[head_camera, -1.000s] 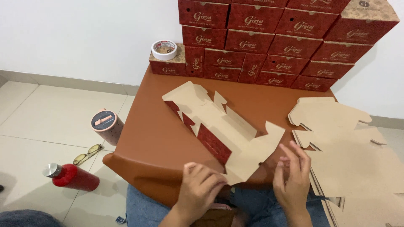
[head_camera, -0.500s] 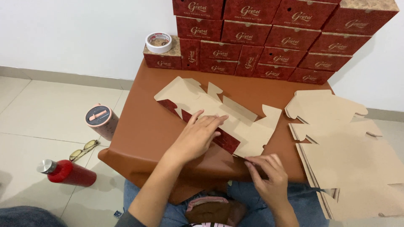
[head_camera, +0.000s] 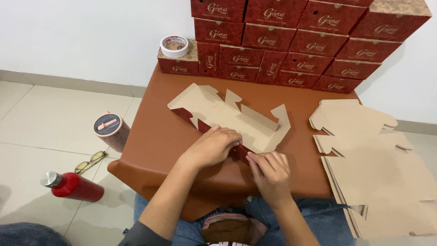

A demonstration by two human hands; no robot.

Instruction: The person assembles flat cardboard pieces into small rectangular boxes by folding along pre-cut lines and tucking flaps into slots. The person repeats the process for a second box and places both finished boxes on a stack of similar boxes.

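Fingers of L hand point(head_camera: 214, 146) & R hand point(head_camera: 269, 171) pinch flat kraft cardboard box blank's point(head_camera: 236, 119) red folded edge.

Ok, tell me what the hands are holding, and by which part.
Both the left hand and right hand press the near side panel of the half-folded cardboard box; neither lifts it.

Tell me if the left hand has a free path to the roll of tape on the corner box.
Probably yes: the left hand rests on the flat carton, and only bare table lies before the roll of tape, though far.
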